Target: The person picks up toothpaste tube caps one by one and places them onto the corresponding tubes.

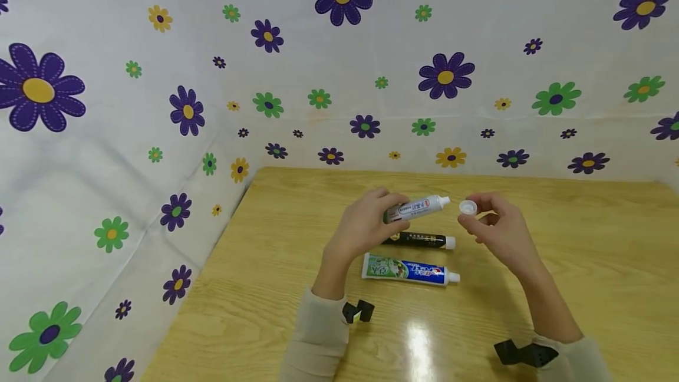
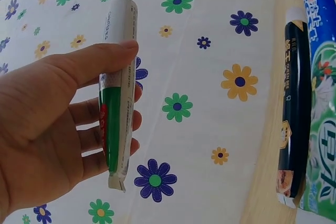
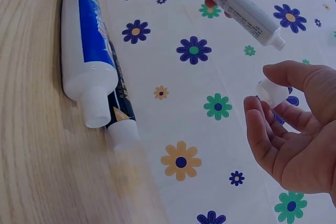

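My left hand (image 1: 366,220) grips a white and green toothpaste tube (image 1: 419,208) above the table, its bare nozzle pointing right. In the left wrist view the thumb lies across the tube (image 2: 119,77) and the fingers curl behind it. Just right of the nozzle, my right hand (image 1: 498,227) pinches a white cap (image 1: 468,208) between thumb and fingers. The cap (image 3: 272,93) is apart from the nozzle, its hollow side showing in the head view. Below the hands lie a black toothpaste tube (image 1: 424,240) and a blue and green toothpaste tube (image 1: 408,270), both capped.
The wooden table (image 1: 265,240) runs back to a white cloth (image 1: 392,52) printed with flowers, which hangs behind and along the left side. Black wrist mounts (image 1: 525,353) sit at both sleeves. Light glares off the tabletop near the front.
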Tool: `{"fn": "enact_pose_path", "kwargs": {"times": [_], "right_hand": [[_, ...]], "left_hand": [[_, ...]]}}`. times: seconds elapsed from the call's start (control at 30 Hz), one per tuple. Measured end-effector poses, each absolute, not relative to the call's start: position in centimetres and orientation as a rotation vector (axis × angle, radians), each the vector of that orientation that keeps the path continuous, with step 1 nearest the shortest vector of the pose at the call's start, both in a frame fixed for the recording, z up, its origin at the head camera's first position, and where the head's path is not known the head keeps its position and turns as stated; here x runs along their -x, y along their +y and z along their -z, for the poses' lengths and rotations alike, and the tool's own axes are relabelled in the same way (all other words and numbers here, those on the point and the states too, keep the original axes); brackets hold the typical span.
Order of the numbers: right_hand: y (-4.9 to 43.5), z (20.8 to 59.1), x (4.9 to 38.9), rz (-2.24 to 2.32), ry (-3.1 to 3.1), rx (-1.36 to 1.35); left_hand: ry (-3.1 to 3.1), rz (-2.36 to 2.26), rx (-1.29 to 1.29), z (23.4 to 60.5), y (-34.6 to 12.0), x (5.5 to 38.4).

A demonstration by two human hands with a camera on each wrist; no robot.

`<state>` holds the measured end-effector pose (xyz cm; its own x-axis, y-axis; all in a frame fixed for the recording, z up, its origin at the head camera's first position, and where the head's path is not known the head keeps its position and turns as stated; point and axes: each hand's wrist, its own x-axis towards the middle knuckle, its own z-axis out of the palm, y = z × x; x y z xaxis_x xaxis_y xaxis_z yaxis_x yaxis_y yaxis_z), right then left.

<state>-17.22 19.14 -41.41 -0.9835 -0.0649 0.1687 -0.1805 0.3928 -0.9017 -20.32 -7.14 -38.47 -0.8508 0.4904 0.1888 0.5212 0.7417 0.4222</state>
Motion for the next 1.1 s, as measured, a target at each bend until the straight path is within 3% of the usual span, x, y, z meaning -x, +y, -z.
{"fn": "enact_pose_path", "kwargs": {"times": [1.1], "right_hand": [[18.5,39.0,14.9,-1.427,-2.457,-0.393]], "left_hand": [[-2.772,0.699,1.008,36.8,-7.0,18.5]]}}
